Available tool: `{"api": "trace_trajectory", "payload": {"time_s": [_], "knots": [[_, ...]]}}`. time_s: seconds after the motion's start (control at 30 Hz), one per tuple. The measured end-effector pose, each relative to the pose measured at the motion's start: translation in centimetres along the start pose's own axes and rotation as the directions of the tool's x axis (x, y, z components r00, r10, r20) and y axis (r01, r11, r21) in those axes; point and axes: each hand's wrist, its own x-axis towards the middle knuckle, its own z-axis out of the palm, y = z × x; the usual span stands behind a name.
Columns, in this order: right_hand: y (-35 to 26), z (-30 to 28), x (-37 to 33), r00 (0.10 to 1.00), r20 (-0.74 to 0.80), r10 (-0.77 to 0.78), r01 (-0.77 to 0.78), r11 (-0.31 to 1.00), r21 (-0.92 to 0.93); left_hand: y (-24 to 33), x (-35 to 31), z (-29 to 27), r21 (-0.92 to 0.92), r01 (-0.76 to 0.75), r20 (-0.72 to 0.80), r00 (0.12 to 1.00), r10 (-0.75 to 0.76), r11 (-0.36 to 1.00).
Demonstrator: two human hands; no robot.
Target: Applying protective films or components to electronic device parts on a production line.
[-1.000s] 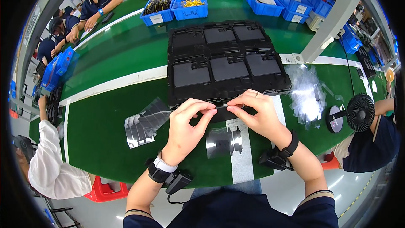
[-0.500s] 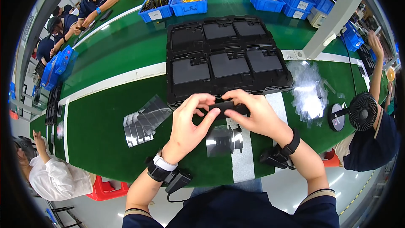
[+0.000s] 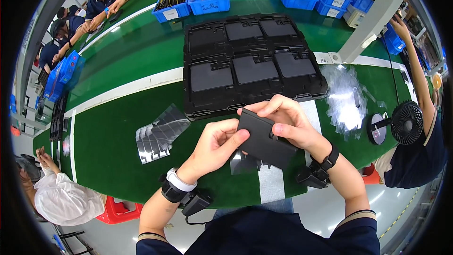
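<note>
Between my two hands is a flat black rectangular panel (image 3: 265, 142), tilted with its broad face showing. My left hand (image 3: 218, 144) pinches its left edge, the thumb resting on the face. Along the upper right edge my right hand (image 3: 289, 120) grips it, thumb and fingers closed on the rim. Beneath the panel, partly hidden, lies a clear film sheet (image 3: 238, 165) on the green table. Beyond my hands sits a black moulded tray (image 3: 207, 105) with dark flat panels in its pockets.
Clear film strips (image 3: 163, 134) lie left of my hands; a heap of clear films (image 3: 347, 101) lies right. A small black fan (image 3: 406, 123) stands farther right, before a co-worker's arm. Blue bins (image 3: 210, 4) line the back, and a grey post (image 3: 373, 23) rises at right.
The black panel has turned from nearly edge-on to showing its broad face, its lower end swung toward me and right. My right hand has shifted slightly right along its edge.
</note>
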Motion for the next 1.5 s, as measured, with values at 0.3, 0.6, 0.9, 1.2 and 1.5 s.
{"api": "trace_trajectory", "payload": {"time_s": [0.3,0.6,0.9,1.2,1.5], "knots": [[-1.5,0.6,-0.8,0.994,0.099,0.050,-0.065,0.987,0.150,-0.1,-0.4,0.1,0.030,0.064,0.158,0.985,-0.068,0.998],[-4.6,2.5,-6.4,0.961,0.074,0.265,0.028,0.173,-0.985,-0.8,-0.1,0.9,0.849,-0.137,0.109,0.990,0.085,0.511],[-4.6,0.9,-8.8,0.915,0.102,0.391,0.028,0.191,-0.981,-0.7,-0.6,1.1,0.837,-0.115,0.142,0.990,-0.009,0.535],[-3.1,1.2,-9.3,0.965,0.125,0.232,0.047,0.318,-0.947,-0.7,-0.5,1.2,0.830,-0.107,0.148,0.989,-0.031,0.547],[-3.2,1.2,-9.2,0.962,0.109,0.250,0.025,0.316,-0.948,-0.7,-0.5,1.2,0.822,-0.108,0.147,0.989,-0.026,0.559]]}}
